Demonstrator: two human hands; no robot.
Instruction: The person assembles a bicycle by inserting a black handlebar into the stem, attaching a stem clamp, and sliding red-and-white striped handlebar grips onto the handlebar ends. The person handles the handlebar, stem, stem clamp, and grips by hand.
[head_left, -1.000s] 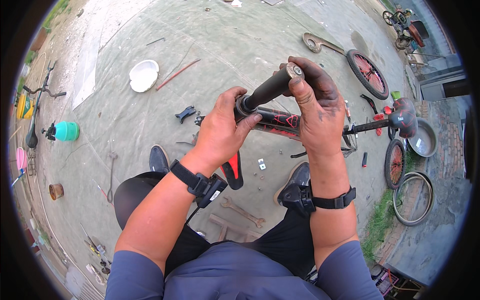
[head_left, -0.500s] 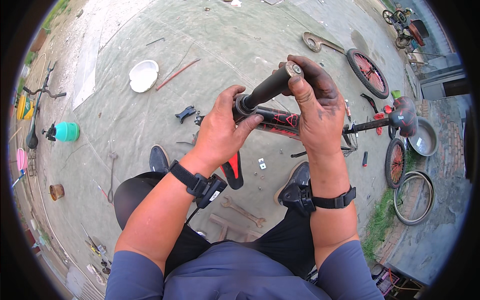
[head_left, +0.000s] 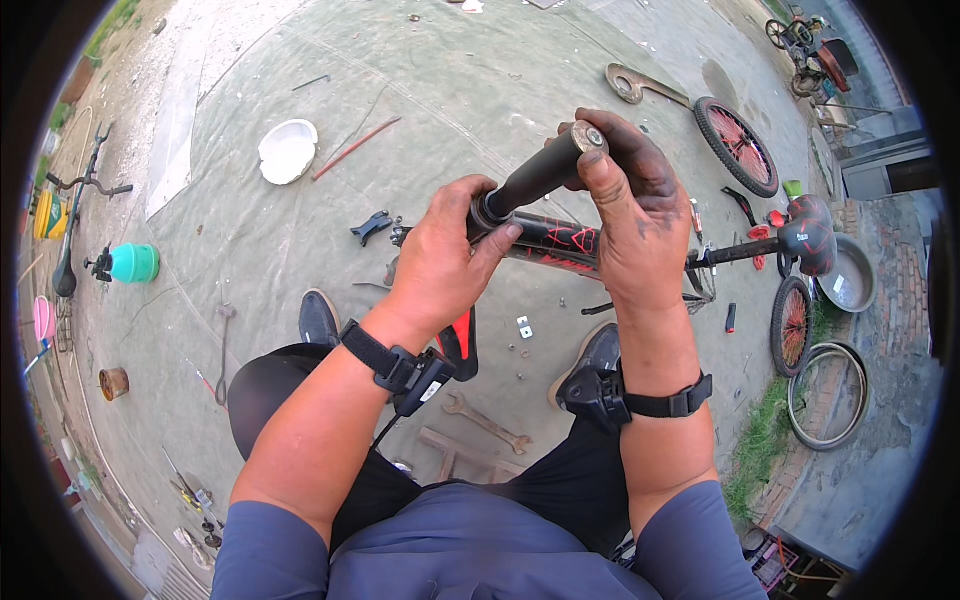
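My left hand (head_left: 440, 255) is closed round the head-tube end of a black and red bicycle frame (head_left: 562, 236), its thumb along the near side. Rising at a slant out of that end is a thick black stem tube (head_left: 540, 178) with a bolt in its top. The fingers and thumb of my right hand (head_left: 645, 225), dark with grease, grip this tube near the bolt. The frame runs to the right behind my right wrist, toward a black and red saddle (head_left: 808, 236). A red and black curved part (head_left: 462, 340) shows below my left hand.
An open-end wrench (head_left: 485, 422) and small hardware lie between my feet. A white bowl (head_left: 288, 152) and red rod (head_left: 356, 148) lie ahead. Wheels with red spokes (head_left: 737, 148), a tyre (head_left: 828, 396) and a metal basin (head_left: 848, 275) are at right; a teal container (head_left: 135, 264) stands left.
My left hand and the frame's head-tube end have shifted very slightly. The red and black part below now shows a little higher. Both grips stay the same.
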